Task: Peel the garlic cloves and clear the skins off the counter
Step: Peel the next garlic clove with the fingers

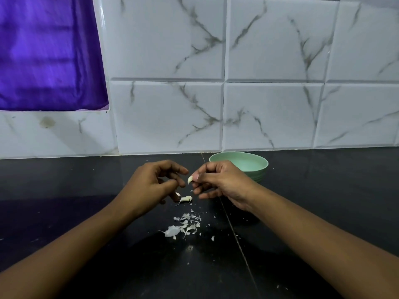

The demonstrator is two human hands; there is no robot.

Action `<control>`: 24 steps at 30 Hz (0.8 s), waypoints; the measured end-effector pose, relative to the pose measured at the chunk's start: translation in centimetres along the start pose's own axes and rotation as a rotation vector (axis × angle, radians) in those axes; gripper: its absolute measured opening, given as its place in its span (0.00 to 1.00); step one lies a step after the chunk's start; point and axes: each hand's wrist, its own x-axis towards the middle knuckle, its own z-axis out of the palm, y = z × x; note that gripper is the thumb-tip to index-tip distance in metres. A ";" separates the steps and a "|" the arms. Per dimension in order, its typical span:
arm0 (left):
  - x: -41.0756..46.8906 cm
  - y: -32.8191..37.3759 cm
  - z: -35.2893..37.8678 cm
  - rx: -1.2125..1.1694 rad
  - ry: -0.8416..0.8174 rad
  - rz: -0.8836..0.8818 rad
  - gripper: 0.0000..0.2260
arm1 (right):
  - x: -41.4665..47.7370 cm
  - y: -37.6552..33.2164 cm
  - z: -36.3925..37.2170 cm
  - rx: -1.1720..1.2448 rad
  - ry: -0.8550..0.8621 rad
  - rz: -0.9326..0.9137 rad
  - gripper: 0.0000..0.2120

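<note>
Head view, nearest first: what is lying closest to the person?

Torn skins (pixel 185 225) are lying scattered on the dark counter (pixel 86 212), at six o'clock from the two hands, with stray flakes trailing off towards five o'clock.

And going further out?

One clove (pixel 186 198) is lying on the counter just below the left hand (pixel 151 182), at its five o'clock, seemingly with a tail of skin hanging off it. That hand's fingers are curling loosely and, as far as I can tell, holding nothing. The right hand (pixel 218 180) is pinching a second clove (pixel 190 179) between thumb and fingertips, at its nine o'clock and above the counter. It is looking pale and bare.

Where is the bowl sitting?

The green bowl (pixel 248 164) is sitting at one o'clock behind the right hand, close to the tiled wall (pixel 269 115). The part of its inside that is showing is looking empty. A purple cloth (pixel 47 52) is hanging at ten o'clock.

Which step are we looking at?

Peeling, I'm judging, partway through: one clove is looking finished, one is waiting, and no skins are cleared yet. The next move is probably calling for setting the held clove down, likely in the bowl. Then the left hand is picking up the loose clove and a thumbnail is working under its skin. Sweeping the flakes is coming last.
</note>
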 end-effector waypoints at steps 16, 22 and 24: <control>-0.1 -0.1 0.5 0.134 0.176 0.065 0.03 | -0.4 0.1 1.3 0.081 0.094 -0.060 0.04; -0.2 0.0 0.7 0.087 0.193 0.039 0.02 | -0.3 0.3 1.4 0.098 0.100 -0.079 0.04; -0.3 0.1 0.7 0.061 0.198 0.030 0.01 | -0.4 0.3 1.4 0.099 0.094 -0.081 0.04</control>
